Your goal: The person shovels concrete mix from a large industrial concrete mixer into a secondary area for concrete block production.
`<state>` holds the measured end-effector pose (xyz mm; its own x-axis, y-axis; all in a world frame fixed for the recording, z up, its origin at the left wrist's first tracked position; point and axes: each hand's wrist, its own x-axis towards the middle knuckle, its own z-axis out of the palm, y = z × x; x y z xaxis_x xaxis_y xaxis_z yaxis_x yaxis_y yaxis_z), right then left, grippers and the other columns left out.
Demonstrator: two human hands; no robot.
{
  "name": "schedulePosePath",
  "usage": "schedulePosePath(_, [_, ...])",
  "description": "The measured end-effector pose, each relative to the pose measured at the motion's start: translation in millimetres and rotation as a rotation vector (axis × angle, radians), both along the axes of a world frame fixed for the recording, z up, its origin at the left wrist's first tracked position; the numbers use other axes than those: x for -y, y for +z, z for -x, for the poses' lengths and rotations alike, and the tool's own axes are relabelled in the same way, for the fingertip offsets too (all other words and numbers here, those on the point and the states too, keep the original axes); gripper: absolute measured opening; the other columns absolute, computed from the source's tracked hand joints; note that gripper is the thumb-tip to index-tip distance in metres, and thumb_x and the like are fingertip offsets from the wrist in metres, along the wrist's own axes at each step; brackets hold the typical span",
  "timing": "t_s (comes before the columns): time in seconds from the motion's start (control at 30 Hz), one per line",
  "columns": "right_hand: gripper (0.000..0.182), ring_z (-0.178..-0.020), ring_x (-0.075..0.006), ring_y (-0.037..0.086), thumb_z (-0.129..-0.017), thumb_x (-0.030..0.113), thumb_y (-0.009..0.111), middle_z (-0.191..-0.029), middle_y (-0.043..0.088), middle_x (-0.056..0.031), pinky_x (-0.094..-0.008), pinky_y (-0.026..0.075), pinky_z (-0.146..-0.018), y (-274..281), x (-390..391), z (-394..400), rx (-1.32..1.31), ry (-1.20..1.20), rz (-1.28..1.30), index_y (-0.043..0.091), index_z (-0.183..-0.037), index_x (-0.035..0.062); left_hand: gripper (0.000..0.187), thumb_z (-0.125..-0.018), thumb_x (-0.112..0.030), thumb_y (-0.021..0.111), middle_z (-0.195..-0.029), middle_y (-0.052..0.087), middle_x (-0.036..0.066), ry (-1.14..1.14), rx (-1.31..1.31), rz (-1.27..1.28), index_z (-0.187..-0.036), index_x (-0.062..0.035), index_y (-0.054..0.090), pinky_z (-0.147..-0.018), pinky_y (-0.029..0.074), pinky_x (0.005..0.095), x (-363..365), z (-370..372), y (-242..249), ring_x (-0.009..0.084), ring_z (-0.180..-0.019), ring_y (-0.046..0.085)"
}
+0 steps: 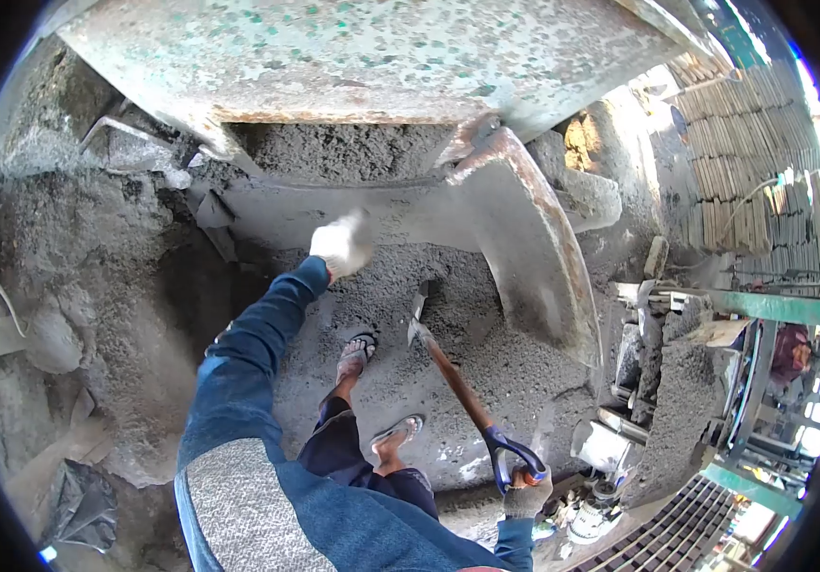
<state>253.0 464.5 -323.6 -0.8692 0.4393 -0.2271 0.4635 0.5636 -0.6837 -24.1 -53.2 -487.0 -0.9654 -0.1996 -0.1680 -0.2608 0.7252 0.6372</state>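
Observation:
My right hand [528, 494], in a pale glove, is closed round the dark blue D-grip of a shovel [462, 389]. The shovel's wooden shaft slants up and left, and its metal blade is partly sunk in a heap of damp grey mortar-like mix [467, 286]. My left hand [343, 246], in a white glove, is stretched forward over the edge of the mix, in front of a curved grey metal lip [353, 214]. Motion smears its fingers, and I cannot tell how they are held. My feet, in sandals, stand on the grey-coated floor left of the blade.
A large speckled metal hopper [362, 57] rises ahead, with mix in its opening. To the right curves a rusty-edged metal chute [534, 238]. Stacked thin boards [748, 172] and a green frame [772, 307] stand farther right. A black plastic bag [81, 505] lies at lower left.

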Motion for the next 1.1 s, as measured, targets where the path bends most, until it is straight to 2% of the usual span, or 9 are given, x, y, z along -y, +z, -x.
schedulePosePath(0.07, [0.013, -0.071, -0.0093, 0.057, -0.079, 0.0, 0.069, -0.077, 0.063, 0.0012, -0.0269, 0.048, -0.069, 1, 9, 0, -0.001, -0.012, -0.042, 0.062, -0.089, 0.0041, 0.085, -0.082, -0.036, 0.065, -0.124, 0.064, 0.027, 0.461, 0.028, 0.103, -0.151, 0.0022, 0.033, -0.096, 0.051, 0.0463, -6, 18, -37, 0.0414, -0.109, 0.066])
schedulePosePath(0.27, [0.01, -0.069, -0.0088, 0.056, -0.081, 0.007, 0.071, -0.072, 0.063, -0.0004, -0.0274, 0.049, -0.07, 12, 32, 4, -0.026, -0.032, -0.078, 0.063, -0.085, 0.0021, 0.076, -0.082, -0.043, 0.065, -0.117, 0.066, 0.025, 0.459, 0.224, -0.001, -0.138, 0.0049, 0.047, -0.094, 0.051, 0.0468, -57, 83, -44, 0.0419, -0.103, 0.067])
schedulePosePath(0.33, [0.012, -0.07, -0.0106, 0.061, -0.081, 0.009, 0.072, -0.074, 0.067, -0.004, -0.0295, 0.051, -0.07, 14, 39, 6, -0.013, -0.038, -0.087, 0.063, -0.086, 0.0017, 0.06, -0.082, -0.038, 0.067, -0.117, 0.068, 0.022, -0.137, 0.135, 0.002, -0.125, 0.0027, 0.058, -0.091, 0.053, 0.0474, -95, 80, -36, 0.0431, -0.103, 0.067])
schedulePosePath(0.57, [0.023, -0.077, -0.027, 0.073, -0.078, 0.019, 0.076, -0.078, 0.071, -0.0147, -0.0378, 0.054, -0.07, 8, 32, -11, 0.002, -0.074, -0.144, 0.067, -0.093, 0.0038, 0.038, -0.079, -0.017, 0.076, -0.12, 0.065, 0.017, -0.165, -1.058, -0.207, -0.113, -0.0014, 0.068, -0.103, 0.043, 0.0503, -235, 25, 202, 0.0384, -0.118, 0.058])
schedulePosePath(0.7, [0.028, -0.085, -0.0337, 0.071, -0.081, 0.029, 0.077, -0.087, 0.072, -0.0168, -0.0413, 0.054, -0.074, 20, 32, -18, 0.086, 0.061, -0.118, 0.069, -0.098, 0.0073, 0.033, -0.085, -0.036, 0.07, -0.101, 0.067, 0.012, -0.692, -0.815, 0.256, -0.102, -0.0084, 0.073, -0.111, 0.029, 0.0668, -290, 34, 243, 0.035, -0.107, 0.061])
schedulePosePath(0.83, [0.03, -0.089, -0.0321, 0.071, -0.084, 0.029, 0.078, -0.094, 0.072, -0.0152, -0.0404, 0.054, -0.078, -18, 0, -79, 0.148, 0.068, 0.031, 0.07, -0.105, 0.0094, 0.02, -0.089, -0.032, 0.063, -0.075, 0.07, 0.009, -0.728, -0.902, 0.429, -0.082, -0.0175, 0.075, -0.1, 0.036, 0.0623, -294, 20, 255, 0.0303, -0.08, 0.067])
schedulePosePath(0.93, [0.033, -0.085, -0.0254, 0.07, -0.082, 0.024, 0.081, -0.091, 0.072, -0.0107, -0.0377, 0.054, -0.077, -18, -3, -134, -0.125, -0.033, 0.341, 0.07, -0.108, 0.0093, 0.041, -0.088, -0.04, 0.063, -0.069, 0.069, 0.015, -0.71, -0.787, 0.592, -0.068, -0.0057, 0.072, -0.11, 0.03, 0.0649, -297, -29, 265, 0.0311, -0.076, 0.067])
schedulePosePath(1.03, [0.031, -0.08, -0.0128, 0.063, -0.08, 0.016, 0.083, -0.087, 0.069, -0.003, -0.0302, 0.052, -0.075, 11, -6, -171, -0.131, -0.127, 0.464, 0.069, -0.107, 0.0068, 0.034, -0.087, -0.03, 0.066, -0.072, 0.062, 0.014, -0.676, -0.85, 0.338, -0.066, -0.0041, 0.063, -0.11, 0.037, 0.0536, -337, -136, 271, 0.0324, -0.075, 0.062])
schedulePosePath(1.1, [0.027, -0.08, -0.0123, 0.061, -0.082, 0.014, 0.081, -0.086, 0.067, -0.0009, -0.0291, 0.051, -0.075, 53, -23, -208, -0.186, -0.133, 0.571, 0.069, -0.103, 0.0048, 0.031, -0.082, -0.03, 0.071, -0.087, 0.066, 0.018, -0.564, -0.455, -0.13, -0.09, 0.0002, 0.068, -0.096, 0.048, 0.0475, -371, -209, 208, 0.0385, -0.081, 0.064])
